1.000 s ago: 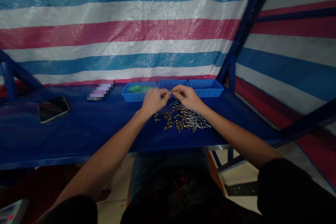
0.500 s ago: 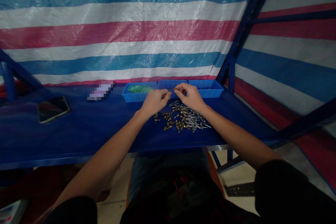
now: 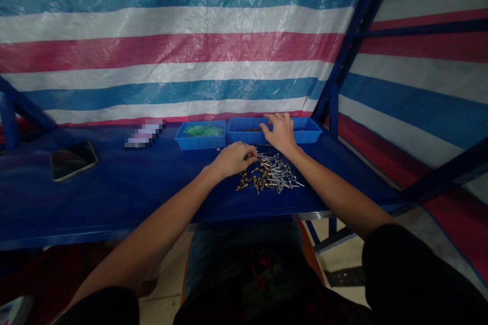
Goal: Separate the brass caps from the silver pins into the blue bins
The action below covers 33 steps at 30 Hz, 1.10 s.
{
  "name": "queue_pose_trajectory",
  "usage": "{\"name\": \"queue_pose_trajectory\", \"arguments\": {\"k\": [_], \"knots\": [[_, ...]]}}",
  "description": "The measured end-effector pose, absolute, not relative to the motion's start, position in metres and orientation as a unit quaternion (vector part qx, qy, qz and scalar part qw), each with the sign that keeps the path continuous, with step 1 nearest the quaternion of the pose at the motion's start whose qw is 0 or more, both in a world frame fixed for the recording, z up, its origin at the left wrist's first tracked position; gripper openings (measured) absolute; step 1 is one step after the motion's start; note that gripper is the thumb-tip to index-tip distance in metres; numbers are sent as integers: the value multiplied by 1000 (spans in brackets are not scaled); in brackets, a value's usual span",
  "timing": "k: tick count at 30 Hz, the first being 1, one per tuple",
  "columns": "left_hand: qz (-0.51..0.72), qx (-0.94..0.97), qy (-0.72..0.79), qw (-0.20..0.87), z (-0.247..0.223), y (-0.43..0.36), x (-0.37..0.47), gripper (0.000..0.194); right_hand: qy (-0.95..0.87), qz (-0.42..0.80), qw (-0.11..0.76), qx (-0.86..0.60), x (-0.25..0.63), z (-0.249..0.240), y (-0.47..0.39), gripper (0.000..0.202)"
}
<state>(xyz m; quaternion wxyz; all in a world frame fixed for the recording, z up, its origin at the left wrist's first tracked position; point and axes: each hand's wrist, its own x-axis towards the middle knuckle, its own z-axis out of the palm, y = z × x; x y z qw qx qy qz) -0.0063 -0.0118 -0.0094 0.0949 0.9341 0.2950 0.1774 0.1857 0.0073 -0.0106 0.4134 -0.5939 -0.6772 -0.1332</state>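
My left hand [image 3: 237,158] is closed, fingertips pinched together at the upper left edge of a heap of small metal parts; whatever they grip is too small to make out. In that heap, thin silver pins [image 3: 280,172] lie on the right and short brass-coloured fittings [image 3: 259,183] on the left. Over the blue bins, my right hand [image 3: 280,132] hangs with its fingers apart and holds nothing visible. Below its fingertips, small brass-coloured pieces [image 3: 251,129] lie in the middle blue bin [image 3: 244,138]. The hand partly hides the right blue bin [image 3: 309,136].
A left blue bin [image 3: 200,143] holds green plastic-looking material [image 3: 202,130]. Further left on the blue table [image 3: 125,193] are a phone [image 3: 74,161] and a blurred-out pale item [image 3: 145,133]. Striped sheeting [image 3: 171,51] and a blue metal frame [image 3: 333,96] stand behind.
My hands, close together before the bins earlier, have parted. The left came down and right to the heap; the right moved slightly right over the bins and its fingers spread.
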Motion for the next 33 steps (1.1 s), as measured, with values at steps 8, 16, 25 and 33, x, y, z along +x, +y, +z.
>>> {"name": "queue_pose_trajectory", "arguments": {"k": [8,16,25,33], "knots": [[338,876,327,105,3,-5,-15,16,-763,-32,426,-485,164,-11,-17,20],[459,763,347,294,0,7,-17,7,-789,28,441,-427,160,-13,-21,14],[449,771,359,274,0,7,-18,9,-785,15,453,-422,160,-11,-22,10],[423,788,377,240,0,7,-18,15,-795,32,450,-406,160,-9,-24,8]]}}
